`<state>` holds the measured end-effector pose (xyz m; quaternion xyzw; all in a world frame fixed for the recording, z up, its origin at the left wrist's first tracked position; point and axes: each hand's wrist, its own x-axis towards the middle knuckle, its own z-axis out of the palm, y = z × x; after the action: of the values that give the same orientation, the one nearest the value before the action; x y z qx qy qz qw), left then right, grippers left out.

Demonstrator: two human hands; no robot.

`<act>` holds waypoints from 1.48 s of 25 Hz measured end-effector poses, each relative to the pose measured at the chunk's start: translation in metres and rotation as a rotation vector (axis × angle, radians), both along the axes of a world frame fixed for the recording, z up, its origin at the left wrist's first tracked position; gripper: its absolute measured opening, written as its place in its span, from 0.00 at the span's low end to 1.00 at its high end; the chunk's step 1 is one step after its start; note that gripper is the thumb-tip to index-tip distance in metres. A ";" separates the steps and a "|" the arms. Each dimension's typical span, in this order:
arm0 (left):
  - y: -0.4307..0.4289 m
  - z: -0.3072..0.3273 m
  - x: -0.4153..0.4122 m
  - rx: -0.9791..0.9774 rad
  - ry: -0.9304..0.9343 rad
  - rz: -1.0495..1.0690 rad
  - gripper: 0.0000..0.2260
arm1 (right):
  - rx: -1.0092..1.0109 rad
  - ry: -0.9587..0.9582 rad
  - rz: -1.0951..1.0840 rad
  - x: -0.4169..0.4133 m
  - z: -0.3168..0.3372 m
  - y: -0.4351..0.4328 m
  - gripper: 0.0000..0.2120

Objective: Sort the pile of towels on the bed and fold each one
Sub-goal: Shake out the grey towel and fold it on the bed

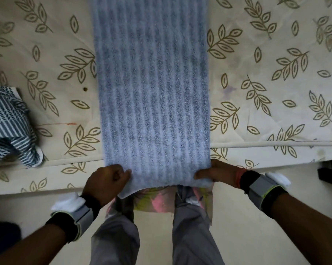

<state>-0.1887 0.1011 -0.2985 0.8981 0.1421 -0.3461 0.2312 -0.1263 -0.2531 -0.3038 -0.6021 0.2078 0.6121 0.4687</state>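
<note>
A long blue-grey ribbed towel (151,83) lies flat down the middle of the bed (266,88), its near end hanging over the mattress edge. My left hand (106,183) grips the near left corner with curled fingers. My right hand (216,174) pinches the near right corner, fingers over the top of the cloth. Both hands are level with each other just off the bed's front edge. The towel's far end runs out of the top of the view.
A folded blue-and-white patterned cloth (8,127) sits at the bed's left edge. A pink and yellow cloth (157,199) hangs below the towel in front of my legs. A dark object (331,173) stands at the right, by the mattress side.
</note>
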 end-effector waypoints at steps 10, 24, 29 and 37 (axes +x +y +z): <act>-0.001 0.014 0.000 0.165 -0.003 0.529 0.21 | -0.478 -0.466 0.225 0.001 -0.005 -0.026 0.07; 0.043 0.046 0.090 -0.564 0.357 0.560 0.16 | 0.000 -0.058 -0.237 0.053 0.066 0.008 0.12; 0.060 0.082 0.190 -1.036 0.063 0.975 0.12 | 0.190 -0.121 -0.866 0.147 0.081 0.015 0.13; 0.049 0.017 0.197 -0.489 -0.086 0.736 0.11 | -0.349 -0.643 -0.506 0.166 0.030 0.054 0.21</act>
<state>0.0080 0.1505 -0.2815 0.7203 0.3566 -0.2264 0.5502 0.0395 -0.1994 -0.2734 -0.7619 0.2926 0.2156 0.5361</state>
